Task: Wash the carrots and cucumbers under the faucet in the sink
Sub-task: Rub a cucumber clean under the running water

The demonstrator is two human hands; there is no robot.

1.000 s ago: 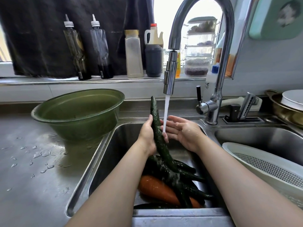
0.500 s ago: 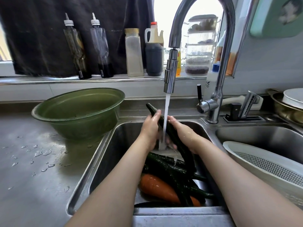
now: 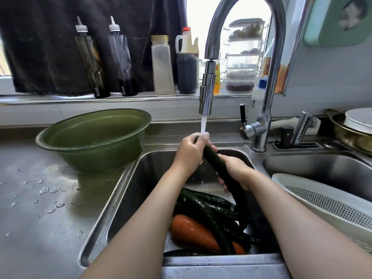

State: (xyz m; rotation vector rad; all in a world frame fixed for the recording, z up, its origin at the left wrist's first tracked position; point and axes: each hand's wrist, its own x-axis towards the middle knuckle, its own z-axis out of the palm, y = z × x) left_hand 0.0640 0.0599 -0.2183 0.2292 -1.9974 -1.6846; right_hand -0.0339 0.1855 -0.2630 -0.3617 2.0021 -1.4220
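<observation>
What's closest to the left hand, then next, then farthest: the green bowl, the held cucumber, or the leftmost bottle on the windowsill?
1. The cucumber: gripped by the left hand, under the faucet stream.
2. The green bowl: on the counter, to the left.
3. The leftmost bottle: up on the sill, behind the bowl.

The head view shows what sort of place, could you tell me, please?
Most likely a home kitchen: a stainless double sink with a running gooseneck faucet, sauce bottles lined along the window ledge, and a cucumber being rinsed over a carrot and more cucumbers.
</observation>
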